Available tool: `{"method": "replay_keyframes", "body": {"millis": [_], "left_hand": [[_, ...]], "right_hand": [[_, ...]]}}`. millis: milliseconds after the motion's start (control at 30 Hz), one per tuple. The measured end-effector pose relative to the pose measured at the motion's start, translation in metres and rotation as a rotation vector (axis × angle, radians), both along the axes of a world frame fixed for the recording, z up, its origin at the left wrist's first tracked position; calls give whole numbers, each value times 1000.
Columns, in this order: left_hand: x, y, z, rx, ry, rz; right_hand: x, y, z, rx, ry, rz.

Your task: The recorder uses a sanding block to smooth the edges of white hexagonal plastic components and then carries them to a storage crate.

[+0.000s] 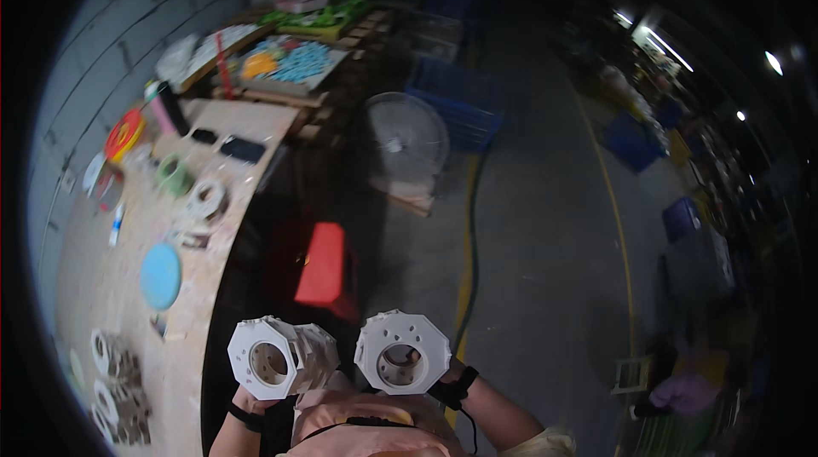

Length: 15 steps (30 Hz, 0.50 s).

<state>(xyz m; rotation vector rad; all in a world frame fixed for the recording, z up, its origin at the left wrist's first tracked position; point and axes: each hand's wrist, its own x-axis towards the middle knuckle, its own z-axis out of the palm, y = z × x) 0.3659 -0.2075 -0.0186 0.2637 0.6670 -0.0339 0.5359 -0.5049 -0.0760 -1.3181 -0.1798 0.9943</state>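
My left hand (250, 399) is closed around the lower side of a stack of white octagonal pieces (315, 355), each with a round hole through the middle and small holes about it. My right hand (455, 370) grips another white octagonal piece (433, 339) from its right side, and most of its fingers are hidden behind it. Both loads are held up in front of my body, close together but apart. Dark bands circle both wrists.
A worktable (192, 304) on the left bears a light-blue disc (161, 275), a green roll (174, 176), a phone (242, 149) and stacked white pieces (119, 410). Beyond its edge stand a red stool (325, 265), a round fan (405, 133) and a blue crate (456, 103). A hose (474, 244) crosses the floor.
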Motion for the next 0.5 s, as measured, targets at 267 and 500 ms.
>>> {"method": "replay_keyframes", "body": {"millis": [267,500], "left_hand": [[169,-70,-22,66,-21,-223],[340,-118,-28,85,-106,-319]], "right_hand": [[95,-123,-8,-41,40,-302],[215,-193,-34,-75,51,-449]]}}
